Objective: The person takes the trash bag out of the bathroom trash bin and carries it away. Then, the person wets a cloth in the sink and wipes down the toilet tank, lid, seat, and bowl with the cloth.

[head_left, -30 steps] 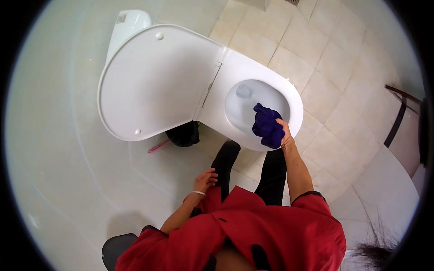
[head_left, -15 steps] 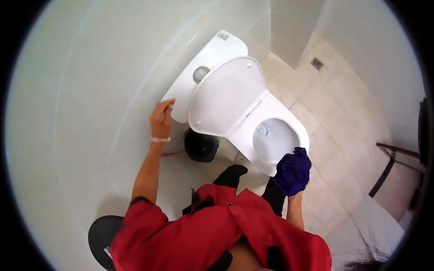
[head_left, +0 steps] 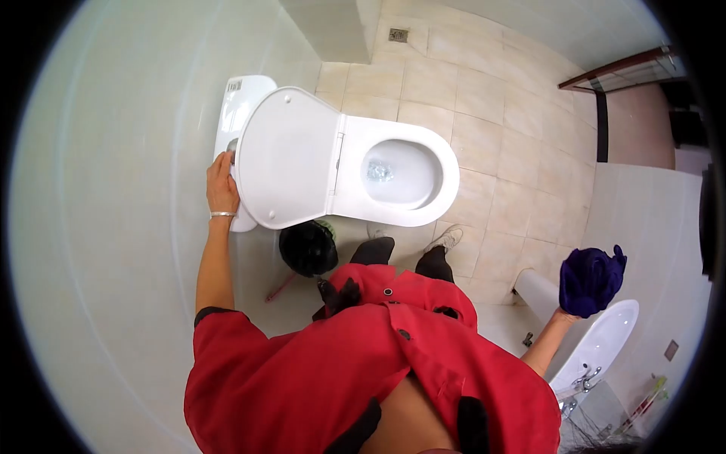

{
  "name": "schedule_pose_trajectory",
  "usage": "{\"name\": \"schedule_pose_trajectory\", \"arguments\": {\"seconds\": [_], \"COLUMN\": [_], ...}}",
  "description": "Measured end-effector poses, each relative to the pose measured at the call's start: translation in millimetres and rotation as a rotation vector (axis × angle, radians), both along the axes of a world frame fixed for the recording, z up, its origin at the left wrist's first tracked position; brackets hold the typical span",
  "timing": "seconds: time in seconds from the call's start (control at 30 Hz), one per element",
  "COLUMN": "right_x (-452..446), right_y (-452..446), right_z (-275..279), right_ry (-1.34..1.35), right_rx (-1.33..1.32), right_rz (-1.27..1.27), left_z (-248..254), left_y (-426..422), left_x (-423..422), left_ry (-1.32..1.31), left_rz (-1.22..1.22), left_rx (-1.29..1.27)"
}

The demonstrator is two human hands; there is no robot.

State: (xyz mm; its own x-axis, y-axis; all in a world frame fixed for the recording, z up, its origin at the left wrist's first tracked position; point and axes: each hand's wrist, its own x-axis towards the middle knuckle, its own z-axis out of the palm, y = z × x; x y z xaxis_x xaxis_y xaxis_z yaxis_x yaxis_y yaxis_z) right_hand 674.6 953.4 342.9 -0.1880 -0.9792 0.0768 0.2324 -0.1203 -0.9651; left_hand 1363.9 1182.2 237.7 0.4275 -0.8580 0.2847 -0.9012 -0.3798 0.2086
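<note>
My left hand (head_left: 222, 185) rests on the toilet tank (head_left: 240, 106), its fingertips at the round metal flush button (head_left: 232, 148); the fingers are extended and hold nothing. Out to the right, my right hand (head_left: 566, 315) grips a bunched dark purple cloth (head_left: 590, 281) beside the white washbasin (head_left: 609, 337). The toilet's lid (head_left: 291, 159) is raised against the tank. In the toilet bowl (head_left: 404, 172) the water looks rippled.
A bin with a black bag (head_left: 308, 248) stands beside the toilet, with a pink stick (head_left: 280, 288) near it. A floor drain (head_left: 398, 35) lies in the tiles at the top. A brown-framed doorway (head_left: 616, 68) is at upper right.
My left hand has moved onto the tank at the flush button. My right hand has carried the purple cloth away from the bowl to the basin side. The view has turned.
</note>
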Motion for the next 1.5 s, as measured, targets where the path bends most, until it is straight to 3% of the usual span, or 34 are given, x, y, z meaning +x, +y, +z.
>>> {"name": "schedule_pose_trajectory", "arguments": {"seconds": [0.03, 0.17, 0.23, 0.3, 0.43, 0.53, 0.57, 0.6, 0.67, 0.77, 0.83, 0.9, 0.93, 1.03, 1.13, 1.2, 1.23, 1.33, 1.4, 1.5], "right_x": [-16.8, -81.0, -95.1, -107.1, -127.7, -143.9, -172.9, -182.1, -195.4, -221.7, -245.3, -284.8, -329.8, -382.8, -396.9, -400.6, -403.0, -402.2, -373.2, -385.9], "right_y": [3.1, 16.2, 21.4, 27.9, 33.1, 35.8, 42.5, 47.0, 53.8, 59.3, 64.2, 66.5, 73.4, 76.3, 75.0, 74.9, 76.7, 90.3, 59.0, 65.9], "right_z": [1.7, -0.9, -8.8, -15.7, -28.7, -32.3, -50.8, -53.0, -43.6, -39.2, -34.8, -31.2, -37.0, -46.9, -63.1, -79.9, -90.0, -126.9, -114.8, -122.8], "right_ry": [-0.257, -0.447, -0.427, -0.468, -0.539, -0.553, -0.371, -0.367, -0.579, -0.540, -0.482, -0.453, -0.472, -0.466, -0.459, -0.483, -0.510, -0.804, -0.245, -0.239], "right_rx": [0.005, 0.060, 0.077, 0.068, 0.050, -0.050, -0.019, -0.015, 0.009, -0.013, -0.042, -0.053, -0.053, -0.042, 0.003, 0.030, 0.031, -0.195, 0.380, 0.440], "right_rz": [0.040, 0.045, -0.073, -0.105, -0.043, -0.039, -0.310, -0.342, -0.137, -0.241, -0.335, -0.414, -0.472, -0.557, -0.623, -0.638, -0.621, -0.221, -1.270, -1.258], "left_z": [4.6, 6.7, 6.6, 13.5, 2.9, -20.0, -23.0, -22.4, -23.3, -49.6, -72.4, -71.8, -43.8, -45.3, -63.5, -68.1, -66.9, -58.3, -53.7, -61.9], "left_y": [-3.8, -13.7, -20.3, -21.5, -20.5, -9.3, -6.3, 0.5, 28.6, 87.2, 118.2, 117.6, 111.6, 90.2, 56.5, 28.6, 15.0, -22.2, -42.7, -62.0], "left_x": [-2.0, -6.1, 0.1, 2.5, 30.2, 62.6, 67.4, 71.0, 60.7, 34.8, 11.2, -41.9, -87.4, -160.0, -192.1, -206.9, -214.8, -237.6, -250.2, -261.9], "left_ry": [-0.006, 0.123, 0.232, -0.030, -0.142, 0.092, 0.220, 0.218, -0.020, -0.113, -0.147, -0.016, 0.002, 0.130, 0.295, 0.457, 0.441, 0.484, 0.495, 0.596], "left_rz": [-0.017, 0.051, 0.113, 0.008, -0.002, 0.064, 0.096, 0.158, 0.402, 0.681, 0.755, 0.696, 0.592, 0.389, 0.318, 0.145, 0.144, 0.238, 0.181, 0.285], "left_rx": [-0.005, 0.035, 0.043, 0.248, 0.453, 0.479, 0.434, 0.400, 0.360, 0.351, 0.623, 0.760, 0.729, 0.792, 0.775, 0.795, 0.797, 0.839, 0.814, 0.815]}}
